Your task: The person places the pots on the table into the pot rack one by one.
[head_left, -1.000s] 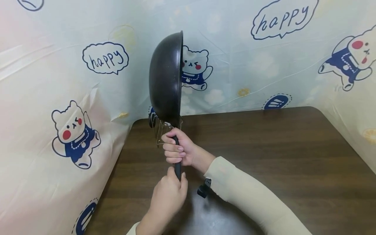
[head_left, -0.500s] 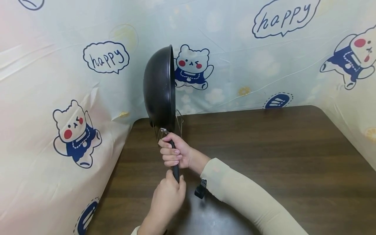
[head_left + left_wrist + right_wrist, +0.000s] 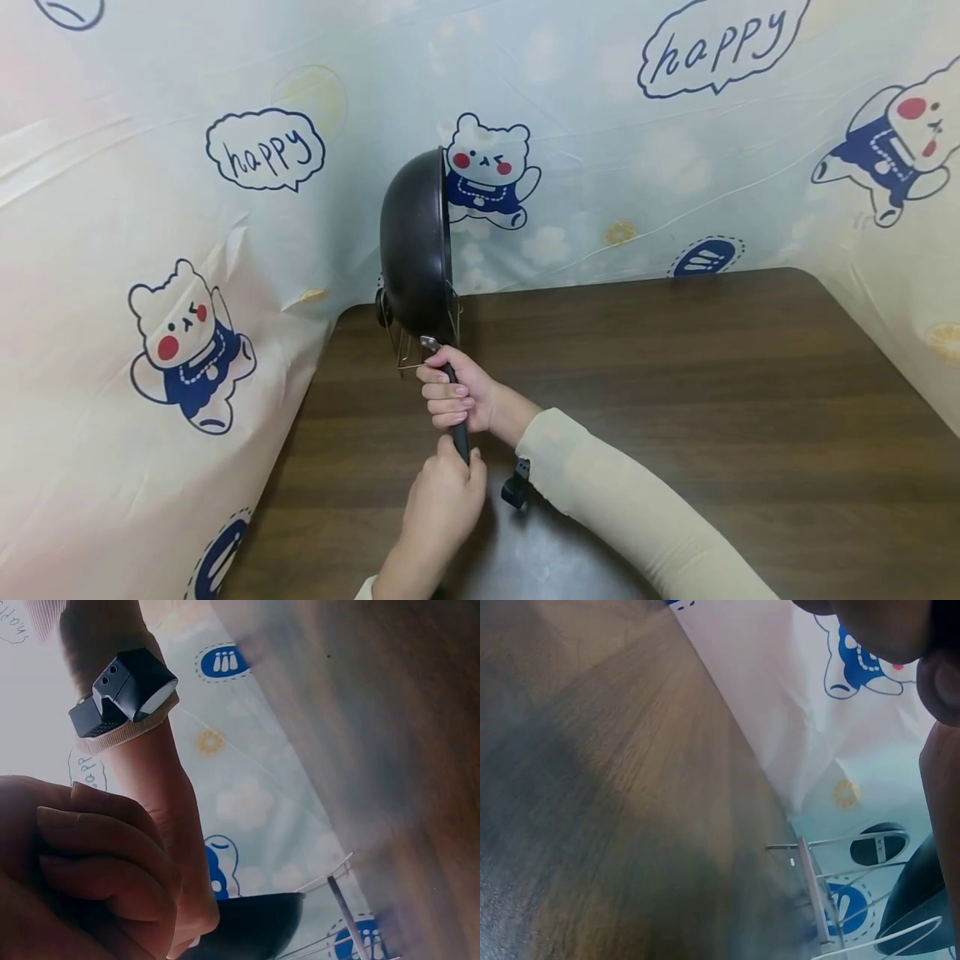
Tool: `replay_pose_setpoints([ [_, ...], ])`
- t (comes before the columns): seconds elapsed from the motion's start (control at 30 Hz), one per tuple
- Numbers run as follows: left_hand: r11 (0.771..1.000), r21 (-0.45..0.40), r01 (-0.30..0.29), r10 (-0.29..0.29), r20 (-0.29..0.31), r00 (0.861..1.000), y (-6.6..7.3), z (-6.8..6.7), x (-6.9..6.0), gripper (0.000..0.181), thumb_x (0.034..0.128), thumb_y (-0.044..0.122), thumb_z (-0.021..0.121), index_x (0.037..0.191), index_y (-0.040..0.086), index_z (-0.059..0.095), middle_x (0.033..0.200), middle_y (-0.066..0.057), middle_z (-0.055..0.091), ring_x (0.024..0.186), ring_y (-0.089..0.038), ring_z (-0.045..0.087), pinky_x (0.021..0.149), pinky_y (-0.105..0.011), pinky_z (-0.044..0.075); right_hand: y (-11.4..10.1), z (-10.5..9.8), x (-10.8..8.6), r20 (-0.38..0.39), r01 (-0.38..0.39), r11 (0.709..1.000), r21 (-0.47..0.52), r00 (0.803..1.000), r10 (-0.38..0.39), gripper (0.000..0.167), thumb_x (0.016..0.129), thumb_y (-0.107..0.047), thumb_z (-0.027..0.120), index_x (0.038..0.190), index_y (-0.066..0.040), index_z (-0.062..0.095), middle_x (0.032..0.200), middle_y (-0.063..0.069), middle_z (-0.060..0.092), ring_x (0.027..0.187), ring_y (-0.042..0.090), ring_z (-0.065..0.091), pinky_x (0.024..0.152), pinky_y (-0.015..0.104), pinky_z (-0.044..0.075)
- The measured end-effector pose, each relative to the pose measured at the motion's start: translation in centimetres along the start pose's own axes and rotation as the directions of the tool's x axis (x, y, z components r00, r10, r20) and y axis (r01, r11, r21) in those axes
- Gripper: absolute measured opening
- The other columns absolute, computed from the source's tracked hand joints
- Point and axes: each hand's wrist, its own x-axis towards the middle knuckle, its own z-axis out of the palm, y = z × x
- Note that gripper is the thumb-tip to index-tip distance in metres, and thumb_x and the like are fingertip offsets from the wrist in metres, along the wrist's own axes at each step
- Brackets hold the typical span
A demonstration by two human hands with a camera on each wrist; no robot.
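Note:
A black wok (image 3: pixel 412 242) stands on edge, its open side facing right and its dark handle (image 3: pixel 461 437) pointing down toward me. My right hand (image 3: pixel 459 392) grips the handle close to the bowl, its fingers wrapped around it. Lower on the same handle, my left hand (image 3: pixel 444 497) holds the end; its curled fingers (image 3: pixel 112 859) show in the left wrist view. A thin wire rack (image 3: pixel 815 896) stands beneath and behind the bowl. The wok (image 3: pixel 921 900) appears at or within the rack's wires in the right wrist view; contact is unclear.
A dark round object (image 3: pixel 383 308) sits at the rack's left side, partly hidden by the wok. The brown wooden table (image 3: pixel 637 375) extends to the right. Patterned cloth (image 3: pixel 600 150) hangs behind the table and along the left. A small black wrist camera (image 3: pixel 516 485) hangs under the right sleeve.
The wok has come down in front of the backdrop toward the rack. It shifted left, then slightly back right, with both hands keeping hold of the handle.

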Motion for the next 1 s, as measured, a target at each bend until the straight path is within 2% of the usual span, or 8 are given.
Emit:
replay_pose_setpoints([
  [0.17,1.0,0.008,-0.003,0.003,0.001,1.0,-0.2,0.6,0.2,0.024,0.0912,0.022,0.061,0.088,-0.001,0.052,0.06,-0.009,0.053,0.049,-0.023,0.056,0.042,-0.039,0.041,0.1,-1.0,-0.3,0.017,0.005,1.0,0.023,1.0,-0.006,0.036,0.094,-0.031,0.024,0.063,-0.016,0.032,0.04,-0.008,0.035,0.029,0.005,0.035,0.034,0.018,0.033],
  [0.37,1.0,0.004,0.005,-0.005,0.031,1.0,-0.5,0.9,0.2,0.025,0.0914,0.022,0.06,0.091,-0.002,0.052,0.061,-0.008,0.054,0.049,-0.021,0.056,0.042,-0.038,0.041,0.6,-2.0,-0.4,0.02,0.001,0.998,0.062,1.0,-0.002,0.033,0.093,-0.031,0.029,0.063,-0.017,0.031,0.04,-0.009,0.035,0.03,0.005,0.037,0.035,0.018,0.034],
  [0.7,1.0,-0.01,0.017,-0.016,0.093,0.996,-0.9,1.2,0.3,0.027,0.0931,0.023,0.058,0.094,-0.003,0.052,0.061,-0.007,0.052,0.048,-0.018,0.053,0.042,-0.037,0.039,1.1,-3.0,-0.7,-0.004,0.012,0.997,0.081,1.0,-0.011,0.036,0.095,-0.033,0.025,0.064,-0.017,0.033,0.041,-0.009,0.037,0.03,0.005,0.035,0.035,0.018,0.035],
  [0.87,0.999,-0.04,0.017,-0.012,0.124,0.992,-1.1,1.3,0.2,0.026,0.0939,0.023,0.058,0.096,-0.003,0.052,0.062,-0.006,0.052,0.048,-0.017,0.05,0.043,-0.036,0.038,1.3,-3.3,-1.0,-0.035,0.025,0.998,0.049,0.999,-0.023,0.037,0.095,-0.034,0.024,0.064,-0.017,0.032,0.042,-0.01,0.035,0.031,0.004,0.036,0.035,0.017,0.035],
  [1.0,0.998,-0.059,0.014,-0.005,0.146,0.989,-1.7,1.3,0.2,0.026,0.0942,0.023,0.058,0.096,-0.002,0.052,0.061,-0.003,0.05,0.047,-0.017,0.047,0.042,-0.035,0.036,1.4,-3.4,-1.0,-0.097,0.033,0.999,-0.028,0.995,-0.036,0.036,0.095,-0.036,0.026,0.066,-0.017,0.033,0.043,-0.01,0.036,0.033,0.003,0.041,0.037,0.017,0.035],
])
